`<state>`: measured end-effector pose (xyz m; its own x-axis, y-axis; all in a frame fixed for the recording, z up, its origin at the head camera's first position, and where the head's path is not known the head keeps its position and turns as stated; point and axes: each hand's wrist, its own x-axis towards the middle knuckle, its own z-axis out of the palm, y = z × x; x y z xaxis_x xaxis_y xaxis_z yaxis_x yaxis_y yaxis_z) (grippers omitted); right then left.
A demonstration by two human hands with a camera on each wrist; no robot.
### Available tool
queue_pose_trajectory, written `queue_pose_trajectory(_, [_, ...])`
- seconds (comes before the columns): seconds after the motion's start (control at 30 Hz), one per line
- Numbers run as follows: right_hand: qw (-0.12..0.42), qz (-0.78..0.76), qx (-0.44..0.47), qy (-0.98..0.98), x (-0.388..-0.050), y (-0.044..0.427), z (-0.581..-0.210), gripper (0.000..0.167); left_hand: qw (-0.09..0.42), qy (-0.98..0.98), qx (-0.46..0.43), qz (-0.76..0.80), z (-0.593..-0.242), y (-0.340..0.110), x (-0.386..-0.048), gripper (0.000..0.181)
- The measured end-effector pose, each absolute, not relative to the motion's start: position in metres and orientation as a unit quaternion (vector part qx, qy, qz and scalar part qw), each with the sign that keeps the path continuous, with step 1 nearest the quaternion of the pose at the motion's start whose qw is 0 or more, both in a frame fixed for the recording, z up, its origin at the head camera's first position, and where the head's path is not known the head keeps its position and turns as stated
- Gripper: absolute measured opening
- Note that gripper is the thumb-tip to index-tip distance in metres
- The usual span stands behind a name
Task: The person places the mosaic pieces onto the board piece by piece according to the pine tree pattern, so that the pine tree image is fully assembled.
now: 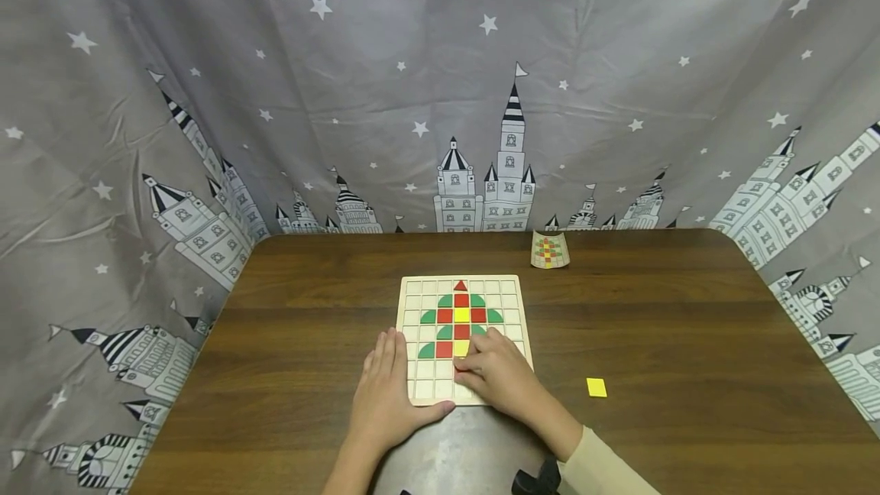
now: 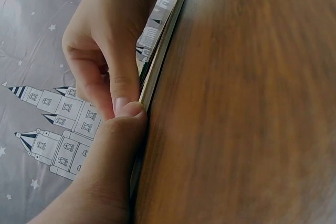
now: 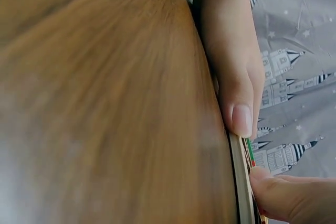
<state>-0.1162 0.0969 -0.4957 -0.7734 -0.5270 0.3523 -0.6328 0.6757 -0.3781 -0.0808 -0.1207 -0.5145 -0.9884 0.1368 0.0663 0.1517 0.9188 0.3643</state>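
A pale square grid board [image 1: 419,388] lies on the table with red, green and yellow tiles set in a tree-like pattern. My left hand [image 1: 386,396] steadies the board, its straight fingers along the left edge and its thumb at the near edge. Over the lower middle cells, my right hand [image 1: 502,373] pinches a small red tile, mostly hidden by the fingertips, just below a yellow tile [image 1: 461,348]. The right fingers also cover part of the pattern's right side. In the right wrist view, the right thumb [image 3: 273,187] is close against the board's top.
A loose yellow square tile [image 1: 596,387] lies on the brown wooden table [image 1: 660,312], right of the board. At the back edge stands a small curled pattern card [image 1: 550,250]. A grey curtain [image 1: 385,98] with castles and stars hangs behind.
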Motion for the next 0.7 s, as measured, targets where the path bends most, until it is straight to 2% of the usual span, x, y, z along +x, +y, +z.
queue_pose_trajectory(0.1, [0.105, 0.244, 0.310, -0.913, -0.114, 0.102, -0.493, 0.015, 0.022, -0.979, -0.073, -0.190, -0.515, -0.120, -0.081, 0.137])
queue_pose_trajectory(0.3, [0.086, 0.250, 0.272, -0.925, -0.109, 0.130, -0.486, 0.031, 0.017, -0.979, -0.071, -0.190, -0.516, -0.120, -0.082, 0.138])
queue_pose_trajectory(0.43, [0.071, 0.233, 0.252, -0.937, -0.105, 0.159, -0.483, 0.035, 0.010, -0.979, -0.069, -0.193, -0.517, -0.120, -0.082, 0.138])
queue_pose_trajectory(0.7, [0.083, 0.192, 0.219, -0.953, -0.093, 0.227, -0.478, 0.052, 0.013, -0.978, -0.069, -0.195, -0.518, -0.121, -0.082, 0.138])
